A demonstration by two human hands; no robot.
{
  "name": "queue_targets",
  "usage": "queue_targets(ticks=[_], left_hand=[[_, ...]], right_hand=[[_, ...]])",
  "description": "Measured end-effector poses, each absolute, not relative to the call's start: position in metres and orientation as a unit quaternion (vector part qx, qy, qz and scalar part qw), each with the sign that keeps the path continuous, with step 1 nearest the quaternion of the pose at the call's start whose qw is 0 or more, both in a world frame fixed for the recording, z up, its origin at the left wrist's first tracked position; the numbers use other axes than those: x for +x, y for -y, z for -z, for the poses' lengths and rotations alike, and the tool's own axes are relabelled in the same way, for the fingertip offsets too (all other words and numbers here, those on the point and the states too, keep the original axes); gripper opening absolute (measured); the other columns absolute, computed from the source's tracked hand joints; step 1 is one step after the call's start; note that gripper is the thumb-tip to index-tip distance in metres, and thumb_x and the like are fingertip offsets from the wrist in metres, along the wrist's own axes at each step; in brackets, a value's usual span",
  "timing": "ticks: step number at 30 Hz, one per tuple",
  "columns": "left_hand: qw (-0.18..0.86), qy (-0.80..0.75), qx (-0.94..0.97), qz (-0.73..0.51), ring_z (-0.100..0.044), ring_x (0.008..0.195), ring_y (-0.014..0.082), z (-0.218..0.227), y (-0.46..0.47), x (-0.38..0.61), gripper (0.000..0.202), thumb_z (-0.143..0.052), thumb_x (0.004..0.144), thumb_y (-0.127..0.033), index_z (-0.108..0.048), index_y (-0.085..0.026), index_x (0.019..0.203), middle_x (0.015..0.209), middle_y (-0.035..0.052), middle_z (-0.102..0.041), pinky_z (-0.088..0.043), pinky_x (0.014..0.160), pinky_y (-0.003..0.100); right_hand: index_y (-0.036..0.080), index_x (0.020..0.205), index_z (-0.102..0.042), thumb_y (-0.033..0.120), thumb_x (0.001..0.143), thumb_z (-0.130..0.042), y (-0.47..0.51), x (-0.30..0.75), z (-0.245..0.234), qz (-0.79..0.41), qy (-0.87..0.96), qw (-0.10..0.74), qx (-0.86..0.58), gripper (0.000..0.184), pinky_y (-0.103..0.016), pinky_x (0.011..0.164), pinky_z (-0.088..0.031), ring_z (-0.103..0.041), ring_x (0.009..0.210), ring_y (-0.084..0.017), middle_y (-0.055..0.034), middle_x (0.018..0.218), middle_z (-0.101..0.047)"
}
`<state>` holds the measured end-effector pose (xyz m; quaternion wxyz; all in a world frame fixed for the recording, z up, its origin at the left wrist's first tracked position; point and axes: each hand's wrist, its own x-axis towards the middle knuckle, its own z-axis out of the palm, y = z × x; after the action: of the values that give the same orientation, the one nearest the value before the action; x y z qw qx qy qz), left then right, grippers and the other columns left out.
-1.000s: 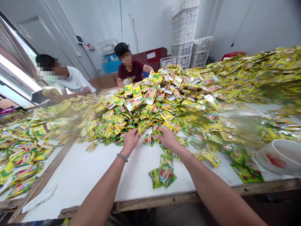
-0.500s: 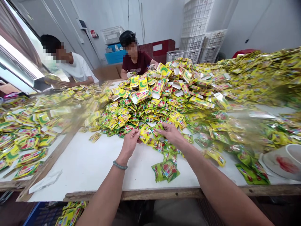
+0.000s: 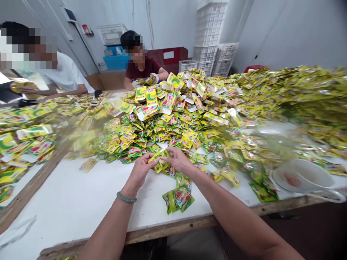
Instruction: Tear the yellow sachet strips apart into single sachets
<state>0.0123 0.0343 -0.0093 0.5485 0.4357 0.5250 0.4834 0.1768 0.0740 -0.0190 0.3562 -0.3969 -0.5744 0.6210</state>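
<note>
My left hand (image 3: 141,168), with a beaded bracelet on its wrist, is closed in a pinch on a small yellow carton (image 3: 153,157). Close beside it, my right hand (image 3: 179,161) has its fingers closed on a small green packet (image 3: 164,154). Carton and packet meet between my fingertips; whether one is inside the other I cannot tell. Just beyond my hands rises a large pile of green and yellow packets (image 3: 151,128), with yellow cartons (image 3: 151,97) on top. Several loose green packets (image 3: 179,198) lie on the white table (image 3: 108,195) below my right hand.
A white mug (image 3: 300,177) stands at the right by the wooden table edge (image 3: 173,226). A wooden strip (image 3: 32,184) divides off more cartons at left. Two people sit across, one in a maroon shirt (image 3: 146,66), one in white (image 3: 70,74). White crates (image 3: 208,39) are stacked behind.
My hands have come closer together, bringing the carton and the packet against each other. The camera view has shifted to the right. The person in maroon now has packets lifted between gloved hands.
</note>
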Motion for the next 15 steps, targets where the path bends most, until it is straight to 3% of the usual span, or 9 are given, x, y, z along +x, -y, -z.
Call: queue_targets(ticks=[2, 6, 10, 15], left_hand=[[0.563, -0.511, 0.439, -0.479, -0.055, 0.058, 0.0107, 0.010, -0.035, 0.012, 0.038, -0.084, 0.056, -0.039, -0.063, -0.015, 0.076, 0.066, -0.0013, -0.064, -0.043, 0.054, 0.021], [0.561, -0.517, 0.453, -0.462, -0.055, 0.055, 0.0117, 0.017, -0.035, 0.014, 0.044, -0.081, 0.059, -0.043, -0.059, -0.016, 0.084, 0.067, -0.0013, -0.065, -0.043, 0.052, 0.023], [0.508, -0.560, 0.453, -0.473, -0.059, 0.055, 0.0147, 0.022, -0.038, 0.017, 0.052, -0.070, 0.070, -0.054, -0.050, -0.018, 0.102, 0.063, -0.0026, -0.065, -0.045, 0.056, 0.025], [0.446, -0.610, 0.443, -0.483, -0.061, 0.055, 0.0162, 0.019, -0.040, 0.015, 0.052, -0.064, 0.072, -0.061, -0.051, -0.018, 0.098, 0.066, 0.0004, -0.067, -0.047, 0.059, 0.029]], right_hand=[[0.020, 0.096, -0.059, 0.042, 0.070, -0.073, -0.071, 0.179, 0.014, -0.676, 0.542, 0.342, -0.365, 0.037, -0.027, 0.062, -0.048, -0.059, 0.066, -0.015, 0.0018, 0.072, -0.062], [0.016, 0.074, -0.063, 0.043, 0.060, -0.081, -0.066, 0.180, 0.012, -0.683, 0.539, 0.329, -0.366, 0.035, -0.027, 0.062, -0.048, -0.057, 0.062, -0.014, 0.0004, 0.069, -0.065], [0.018, 0.081, -0.063, 0.040, 0.060, -0.082, -0.088, 0.189, 0.004, -0.623, 0.519, 0.404, -0.423, 0.036, -0.030, 0.066, -0.049, -0.060, 0.067, -0.016, -0.0005, 0.076, -0.068], [0.019, 0.084, -0.061, 0.038, 0.059, -0.079, -0.162, 0.215, -0.039, -0.525, 0.472, 0.536, -0.463, 0.037, -0.032, 0.070, -0.051, -0.065, 0.076, -0.019, -0.0040, 0.081, -0.070]])
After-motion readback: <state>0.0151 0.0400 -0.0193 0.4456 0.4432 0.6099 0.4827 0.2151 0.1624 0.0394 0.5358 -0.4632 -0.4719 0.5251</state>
